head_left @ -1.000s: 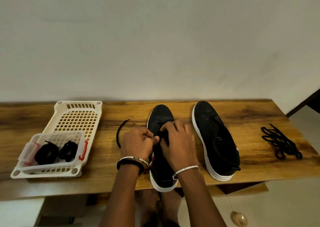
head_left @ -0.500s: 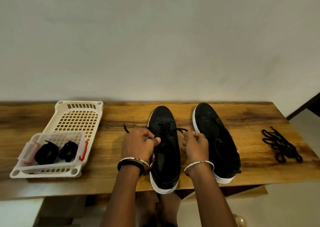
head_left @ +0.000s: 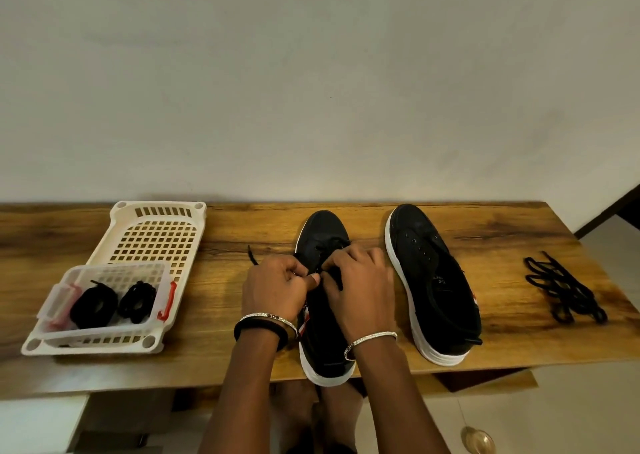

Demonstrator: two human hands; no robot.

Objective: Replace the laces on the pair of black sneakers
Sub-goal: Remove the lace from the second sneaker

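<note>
left hand: fingers curled, pinching the lace at the eyelets of the centre sneaker.
right hand: also curled, pinching the same lace across the tongue; the two hands nearly touch.
lace: crosses the front eyelets only, as far as visible; one free end trails on the table left of the toe.
centre sneaker: mid-table, toe to the wall, partly laced; upper rows look left to do.
other sneaker: just to the right, eyelets bare, not started.
loose laces: heap at the table's far right, probably the pulled ones.
coiled laces: two in the clear box inside the white basket, left end; one probably for the other sneaker.
progress: removal looks done; relacing well under half by my read.
</note>
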